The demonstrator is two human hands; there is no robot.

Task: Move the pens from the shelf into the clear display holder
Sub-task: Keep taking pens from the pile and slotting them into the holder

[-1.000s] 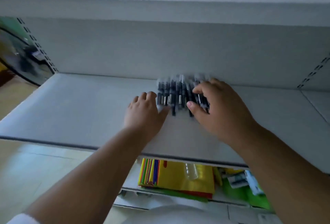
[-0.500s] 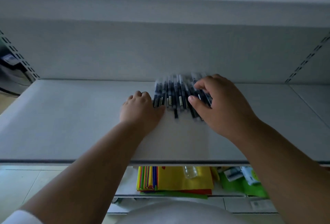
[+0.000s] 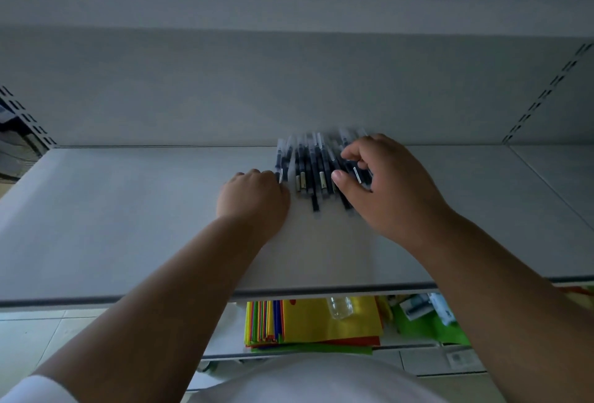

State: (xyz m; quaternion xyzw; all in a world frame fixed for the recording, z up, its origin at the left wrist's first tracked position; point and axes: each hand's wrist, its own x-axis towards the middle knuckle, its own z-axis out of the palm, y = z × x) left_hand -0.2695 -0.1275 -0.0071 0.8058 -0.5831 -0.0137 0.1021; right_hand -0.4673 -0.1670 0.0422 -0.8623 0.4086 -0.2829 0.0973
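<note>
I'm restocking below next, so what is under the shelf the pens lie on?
Under the shelf a lower shelf holds a stack of coloured sheets, a clear bottle on it and green packs to the right. What lies further back is covered by the shelf.

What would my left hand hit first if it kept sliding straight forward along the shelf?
Probably the leftmost of the pens: the left hand already lies against their near ends on the shelf. Beyond them stands the back panel.

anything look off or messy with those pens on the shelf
Slightly. The pens lie in a loose row on the shelf, ends uneven: one dark pen juts nearer than the rest. Those under the right hand lie slanted. No damage visible.
</note>
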